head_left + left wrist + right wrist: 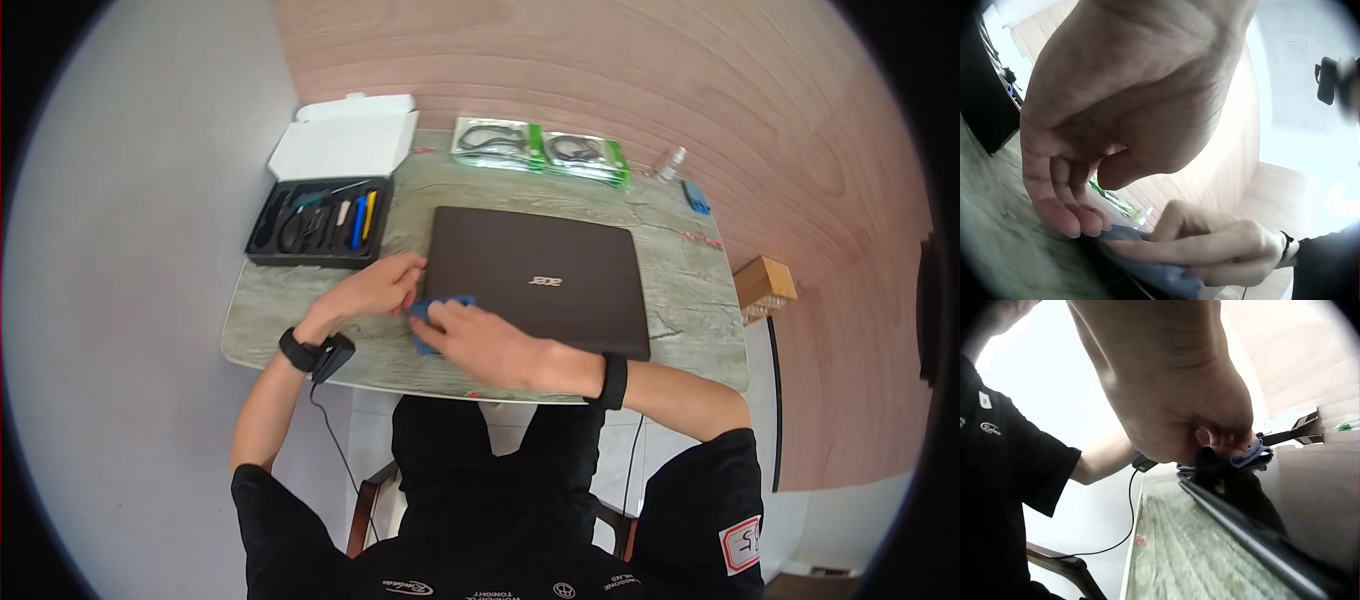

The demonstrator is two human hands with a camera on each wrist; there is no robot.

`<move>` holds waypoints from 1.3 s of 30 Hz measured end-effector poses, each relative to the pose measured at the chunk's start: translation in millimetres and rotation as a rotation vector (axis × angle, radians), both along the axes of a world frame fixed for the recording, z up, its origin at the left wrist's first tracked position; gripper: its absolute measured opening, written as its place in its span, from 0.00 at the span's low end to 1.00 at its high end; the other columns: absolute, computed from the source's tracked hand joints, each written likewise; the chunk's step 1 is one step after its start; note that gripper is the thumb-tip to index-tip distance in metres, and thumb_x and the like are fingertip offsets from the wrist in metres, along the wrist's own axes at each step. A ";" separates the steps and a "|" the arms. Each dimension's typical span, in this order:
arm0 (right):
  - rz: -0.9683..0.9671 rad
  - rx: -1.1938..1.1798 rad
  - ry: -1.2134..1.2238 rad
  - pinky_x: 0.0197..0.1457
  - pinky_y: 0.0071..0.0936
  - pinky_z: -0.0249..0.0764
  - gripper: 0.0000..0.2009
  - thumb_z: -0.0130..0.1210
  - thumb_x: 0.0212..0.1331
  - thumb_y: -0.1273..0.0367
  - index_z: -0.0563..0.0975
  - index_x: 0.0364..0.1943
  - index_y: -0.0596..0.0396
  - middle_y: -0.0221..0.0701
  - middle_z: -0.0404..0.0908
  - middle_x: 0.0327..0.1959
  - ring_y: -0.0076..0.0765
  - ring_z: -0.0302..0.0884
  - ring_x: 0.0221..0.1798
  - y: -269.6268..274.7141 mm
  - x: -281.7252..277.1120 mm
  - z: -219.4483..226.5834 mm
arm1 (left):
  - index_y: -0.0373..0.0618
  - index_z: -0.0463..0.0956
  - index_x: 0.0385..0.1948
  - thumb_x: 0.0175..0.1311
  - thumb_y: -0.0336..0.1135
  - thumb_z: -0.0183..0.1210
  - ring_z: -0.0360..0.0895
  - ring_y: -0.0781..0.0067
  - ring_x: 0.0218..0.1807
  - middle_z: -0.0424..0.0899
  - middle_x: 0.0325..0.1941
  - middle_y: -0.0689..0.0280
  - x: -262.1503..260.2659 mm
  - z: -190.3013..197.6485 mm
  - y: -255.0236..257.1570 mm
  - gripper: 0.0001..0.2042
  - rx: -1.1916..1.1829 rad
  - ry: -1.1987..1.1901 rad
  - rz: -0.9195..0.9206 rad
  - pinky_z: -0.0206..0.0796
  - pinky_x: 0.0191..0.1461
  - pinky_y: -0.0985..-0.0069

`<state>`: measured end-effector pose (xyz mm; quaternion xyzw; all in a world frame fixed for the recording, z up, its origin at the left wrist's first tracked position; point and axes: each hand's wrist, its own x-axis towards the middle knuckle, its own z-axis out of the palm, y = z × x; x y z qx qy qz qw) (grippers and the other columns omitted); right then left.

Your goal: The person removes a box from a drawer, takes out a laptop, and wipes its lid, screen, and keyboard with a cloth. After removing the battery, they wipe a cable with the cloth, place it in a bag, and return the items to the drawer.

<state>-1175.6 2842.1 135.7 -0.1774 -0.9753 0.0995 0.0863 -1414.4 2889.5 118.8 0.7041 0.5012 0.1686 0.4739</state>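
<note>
A closed dark Acer laptop (540, 245) lies on the table. Over its near left corner, my right hand (495, 345) holds a blue cloth (424, 340) in bent fingers. In the right wrist view the cloth (1251, 455) bunches under the fingers at the laptop's edge. My left hand (375, 288) is at the laptop's left side, its fingertips right by the edge. Loosely bent fingers (1054, 212) point down beside the cloth in the left wrist view, with nothing gripped between them and the thumb.
Left of the laptop stands an opened kit box (320, 258) with several tools and a white lid. Bagged cables (495, 145) lie at the back. A small spray bottle (672, 163) and a blue item (697, 197) are at the back right.
</note>
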 end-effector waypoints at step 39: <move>-0.730 -0.017 0.198 0.53 0.42 0.73 0.18 0.51 0.72 0.67 0.75 0.63 0.58 0.47 0.74 0.43 0.55 0.76 0.47 137.1 251.7 -26.4 | 0.22 0.27 0.73 0.56 0.51 0.71 0.83 0.37 0.44 0.82 0.41 0.33 54.8 51.1 -51.6 0.62 0.093 0.600 -0.229 0.74 0.52 0.58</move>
